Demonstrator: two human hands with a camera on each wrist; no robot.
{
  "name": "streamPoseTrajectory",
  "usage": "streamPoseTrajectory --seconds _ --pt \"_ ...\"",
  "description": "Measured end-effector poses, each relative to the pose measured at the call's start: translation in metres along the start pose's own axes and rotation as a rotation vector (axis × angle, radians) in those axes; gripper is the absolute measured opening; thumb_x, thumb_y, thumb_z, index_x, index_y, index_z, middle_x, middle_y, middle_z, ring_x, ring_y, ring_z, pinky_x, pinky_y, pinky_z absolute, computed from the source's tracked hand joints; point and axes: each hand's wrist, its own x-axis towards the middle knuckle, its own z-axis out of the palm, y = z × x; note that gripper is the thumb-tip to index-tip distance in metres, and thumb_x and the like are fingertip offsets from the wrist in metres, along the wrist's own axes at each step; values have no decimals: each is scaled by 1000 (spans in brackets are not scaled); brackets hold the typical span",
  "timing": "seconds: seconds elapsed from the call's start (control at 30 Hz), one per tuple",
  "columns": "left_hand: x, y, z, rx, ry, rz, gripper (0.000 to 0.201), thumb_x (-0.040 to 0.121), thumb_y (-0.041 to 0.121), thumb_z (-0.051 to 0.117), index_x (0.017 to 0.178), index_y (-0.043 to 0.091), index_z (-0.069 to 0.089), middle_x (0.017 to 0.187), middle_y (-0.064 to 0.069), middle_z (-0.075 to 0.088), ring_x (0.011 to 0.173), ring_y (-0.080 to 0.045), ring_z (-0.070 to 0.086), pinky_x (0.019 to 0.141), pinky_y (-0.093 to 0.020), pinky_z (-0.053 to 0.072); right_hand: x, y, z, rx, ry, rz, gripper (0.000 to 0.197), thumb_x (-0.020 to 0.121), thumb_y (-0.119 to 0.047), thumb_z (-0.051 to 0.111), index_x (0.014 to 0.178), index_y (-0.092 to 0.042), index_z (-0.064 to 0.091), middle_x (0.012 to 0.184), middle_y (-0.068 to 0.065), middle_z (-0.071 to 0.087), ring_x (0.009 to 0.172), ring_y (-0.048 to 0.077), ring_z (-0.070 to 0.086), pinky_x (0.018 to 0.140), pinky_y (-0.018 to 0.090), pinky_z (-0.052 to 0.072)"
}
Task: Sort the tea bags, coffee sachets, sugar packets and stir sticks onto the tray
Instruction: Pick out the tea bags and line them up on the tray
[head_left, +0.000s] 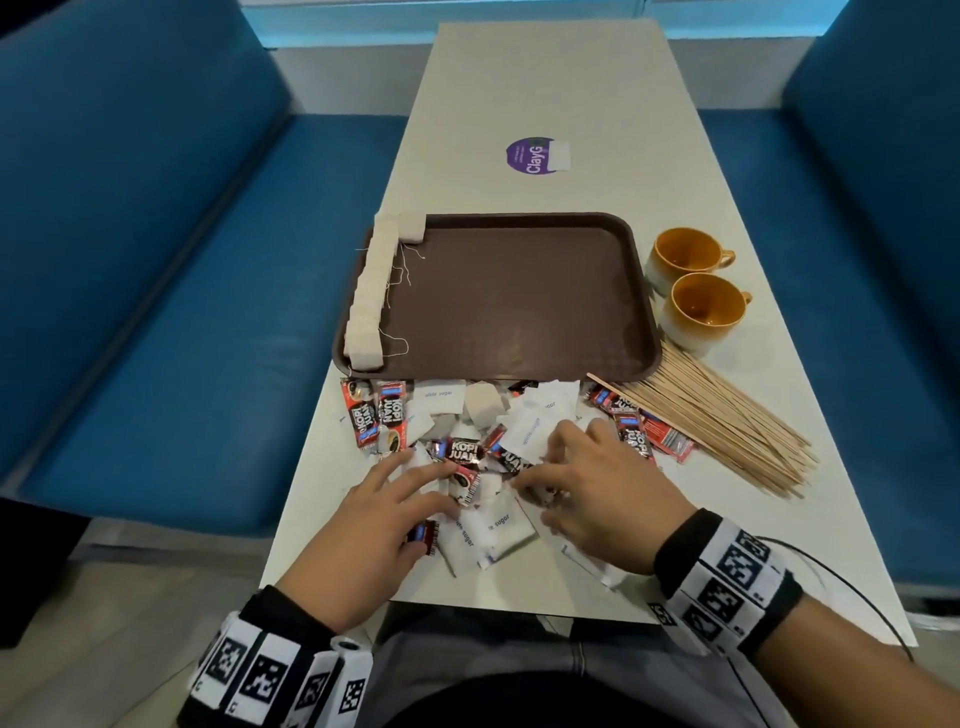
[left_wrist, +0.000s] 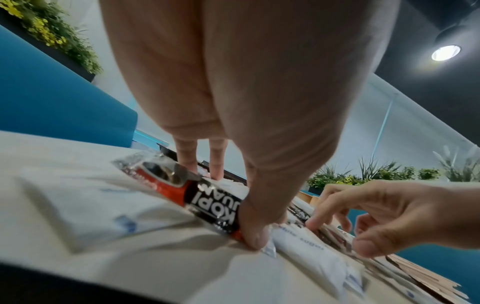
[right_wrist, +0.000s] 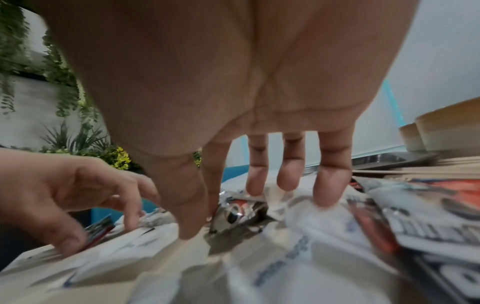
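Note:
A brown tray holds a row of white tea bags along its left rim. In front of it lies a mixed pile of red-black coffee sachets, white sugar packets and a loose tea bag. Wooden stir sticks fan out at the right. My left hand holds one coffee sachet, thumb on its near end and fingers at its far end. My right hand is spread over the pile, its fingertips touching packets and holding nothing.
Two orange cups stand right of the tray, just behind the sticks. A purple sticker lies farther up the narrow white table. Blue benches run along both sides. The table's near edge is close below my wrists.

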Motion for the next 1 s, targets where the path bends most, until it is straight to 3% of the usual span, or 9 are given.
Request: streamPoseTrajectory --seconds 0.17,0.3,0.47,0.6,0.7,0.83,0.93,1.0 --pt "-6 -8 5 -60 79 -18 44 89 18 73 119 45 56 157 29 26 153 -8 12 121 -30 25 2 4 -8 60 19 54 36 96 -52 60 130 -48 54 114 -12 36 109 12 32 92 30 43" --pt "-4 -7 2 -84 129 -70 39 86 21 77 113 39 56 152 26 31 148 -5 19 121 -30 28 11 -19 -7 143 14 -15 30 97 -45 60 127 -43 59 112 -10 41 107 12 34 92 28 40" --pt "-2 -6 3 -32 64 -77 76 87 27 76 150 45 37 156 23 27 148 -12 17 123 -31 24 33 -50 3 93 30 -63 32 89 -55 68 116 -38 63 109 -10 41 113 15 39 94 34 44" --pt "-1 0 1 -61 92 -162 71 88 28 75 150 40 42 154 18 26 145 -12 16 121 -30 26 44 -57 0 41 8 -11 40 87 -55 70 120 -32 65 118 -5 49 115 18 42 93 36 44" --pt "-1 1 1 -53 99 -185 73 89 31 75 152 36 39 154 17 23 145 -12 15 121 -30 26 47 -56 1 5 26 -24 30 94 -48 63 118 -30 68 119 -4 52 116 20 45 91 36 43" --pt "1 2 -1 -57 89 -203 72 91 35 71 154 36 35 153 19 19 145 -10 12 119 -26 23 41 -49 5 15 110 -67 22 95 -39 57 104 -25 71 108 -4 56 108 21 50 80 36 47" --pt "1 2 -2 -58 88 -191 71 91 37 71 153 36 36 152 19 20 144 -10 12 121 -29 24 33 -38 0 168 124 -37 18 93 -37 61 102 -26 70 100 -8 55 99 13 52 80 33 48" --pt "1 2 -4 -78 96 -182 70 90 42 72 151 36 39 151 19 24 144 -11 15 122 -32 27 28 -29 -6 306 174 -19 10 91 -35 66 96 -27 71 92 -12 59 85 6 54 75 25 45"
